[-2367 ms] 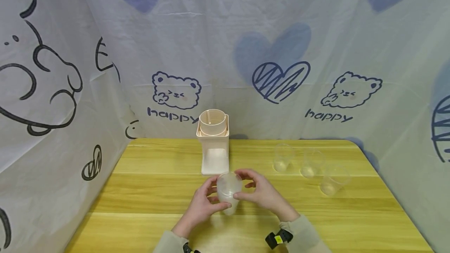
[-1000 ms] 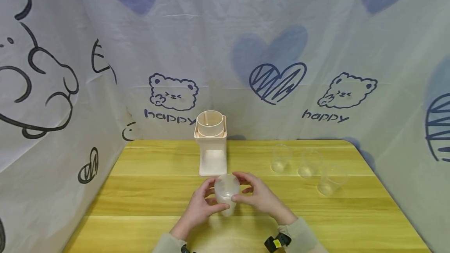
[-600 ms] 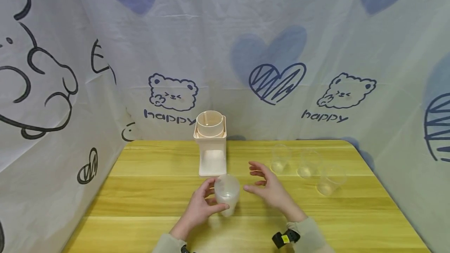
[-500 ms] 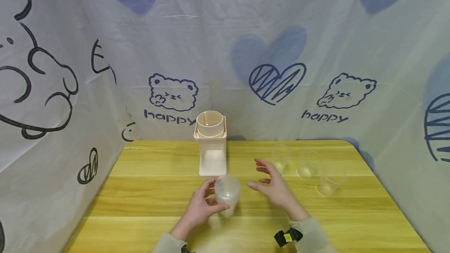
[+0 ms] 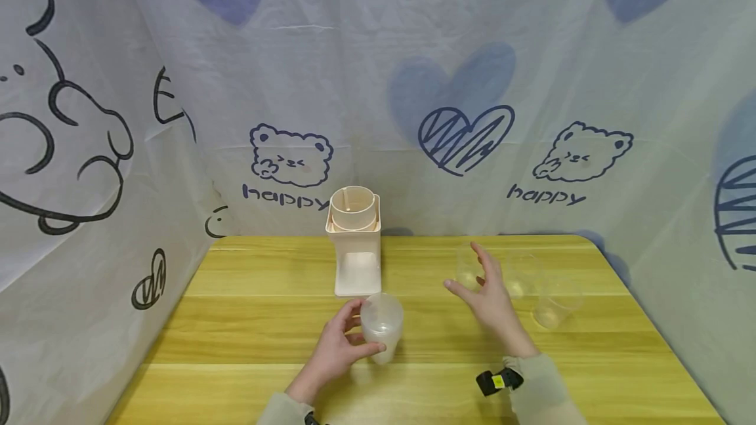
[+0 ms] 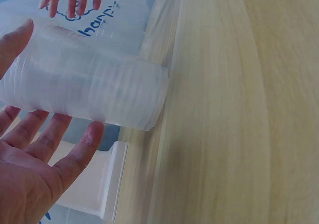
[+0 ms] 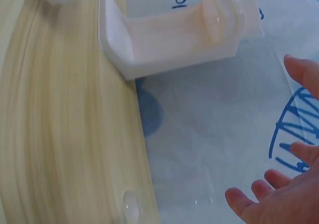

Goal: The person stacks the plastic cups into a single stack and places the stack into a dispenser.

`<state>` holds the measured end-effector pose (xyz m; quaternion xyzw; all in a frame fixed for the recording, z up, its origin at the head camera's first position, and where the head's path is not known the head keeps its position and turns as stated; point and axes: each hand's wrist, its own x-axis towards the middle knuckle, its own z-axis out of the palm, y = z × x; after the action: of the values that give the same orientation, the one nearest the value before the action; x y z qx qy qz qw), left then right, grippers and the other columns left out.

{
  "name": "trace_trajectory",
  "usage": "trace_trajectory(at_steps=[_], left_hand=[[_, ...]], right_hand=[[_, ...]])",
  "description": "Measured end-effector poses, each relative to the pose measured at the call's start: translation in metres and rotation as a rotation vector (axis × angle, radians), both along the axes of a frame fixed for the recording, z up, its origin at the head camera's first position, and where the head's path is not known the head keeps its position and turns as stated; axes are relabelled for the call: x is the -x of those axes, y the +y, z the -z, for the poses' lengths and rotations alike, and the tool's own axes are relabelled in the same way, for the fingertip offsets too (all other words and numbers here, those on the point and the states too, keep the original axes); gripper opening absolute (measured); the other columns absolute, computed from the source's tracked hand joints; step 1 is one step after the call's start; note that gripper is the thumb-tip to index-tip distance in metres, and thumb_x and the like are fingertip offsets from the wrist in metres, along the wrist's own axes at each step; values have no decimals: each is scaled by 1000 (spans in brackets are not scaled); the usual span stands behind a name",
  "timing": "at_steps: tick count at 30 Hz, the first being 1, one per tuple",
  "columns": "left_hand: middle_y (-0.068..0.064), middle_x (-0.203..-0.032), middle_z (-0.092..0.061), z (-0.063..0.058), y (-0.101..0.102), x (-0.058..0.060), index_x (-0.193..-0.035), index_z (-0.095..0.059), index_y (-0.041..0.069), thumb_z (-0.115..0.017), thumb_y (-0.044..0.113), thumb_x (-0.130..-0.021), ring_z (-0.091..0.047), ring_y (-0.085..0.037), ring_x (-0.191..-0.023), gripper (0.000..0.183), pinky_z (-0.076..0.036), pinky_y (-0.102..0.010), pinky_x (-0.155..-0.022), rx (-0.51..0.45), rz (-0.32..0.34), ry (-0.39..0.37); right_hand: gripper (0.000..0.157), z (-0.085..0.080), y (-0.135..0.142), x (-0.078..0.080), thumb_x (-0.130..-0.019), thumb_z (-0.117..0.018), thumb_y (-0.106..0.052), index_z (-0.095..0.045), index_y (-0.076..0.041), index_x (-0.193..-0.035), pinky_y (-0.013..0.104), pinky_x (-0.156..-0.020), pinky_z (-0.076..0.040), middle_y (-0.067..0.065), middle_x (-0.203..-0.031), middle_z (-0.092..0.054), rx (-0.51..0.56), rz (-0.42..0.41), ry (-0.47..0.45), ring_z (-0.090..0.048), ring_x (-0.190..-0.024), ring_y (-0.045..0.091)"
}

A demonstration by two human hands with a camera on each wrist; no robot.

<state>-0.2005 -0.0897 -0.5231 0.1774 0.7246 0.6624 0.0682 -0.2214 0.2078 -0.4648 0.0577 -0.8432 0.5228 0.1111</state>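
A stack of clear plastic cups (image 5: 382, 323) stands mouth up in front of me, its many rims showing as ridges on the stack (image 6: 94, 74) in the left wrist view. My left hand (image 5: 333, 349) holds the stack from the left, thumb on the near side and fingers around the far side. To the right, my right hand (image 5: 493, 300) is in the air with fingers spread and holds nothing. It overlaps the leftmost of three separate clear cups (image 5: 468, 274) in the head view; whether it touches that cup I cannot tell. The other cups are a middle cup (image 5: 520, 286) and a right cup (image 5: 552, 312).
Behind the stack stands a cream plastic holder (image 5: 357, 274) with a round tube (image 5: 353, 208) in its top. The wooden table (image 5: 266, 326) ends at a printed cloth (image 5: 378, 84) at the back; cloth also hangs at both sides.
My right hand has let go of the cup stack and moved right and away from me, towards the separate cups. My left hand keeps holding the stack in place.
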Motion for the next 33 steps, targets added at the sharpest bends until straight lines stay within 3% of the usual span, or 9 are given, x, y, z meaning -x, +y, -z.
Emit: trace_trajectory(at_steps=[7,15,33], left_hand=[[-18,-127,-56,-3,0,-2,-137,-47,6,-86,3,-73,-59,-35,-110,75,-56,-42,-87,9,-4,21],[-18,-126,-57,-6,1,-4,-136,-48,5,-87,4,-72,-59,-35,-110,74,-56,-39,-87,16,-17,51],[-18,-129,-55,-6,0,-3,-137,-46,4,-86,4,-73,-57,-35,-113,75,-56,-39,-87,9,-1,38]], right_hand=[[95,3,9,9,-89,-74,-36,-13,-13,-158,59,-112,-26,23,-158,-9,-46,43,-34,-17,-142,42],[95,7,12,20,-89,-74,-32,-11,-12,-158,63,-111,-24,24,-159,-6,-64,90,-92,-15,-143,44],[97,14,18,48,-89,-73,-31,-8,-9,-158,62,-112,-23,25,-159,-2,-145,133,-146,-14,-142,46]])
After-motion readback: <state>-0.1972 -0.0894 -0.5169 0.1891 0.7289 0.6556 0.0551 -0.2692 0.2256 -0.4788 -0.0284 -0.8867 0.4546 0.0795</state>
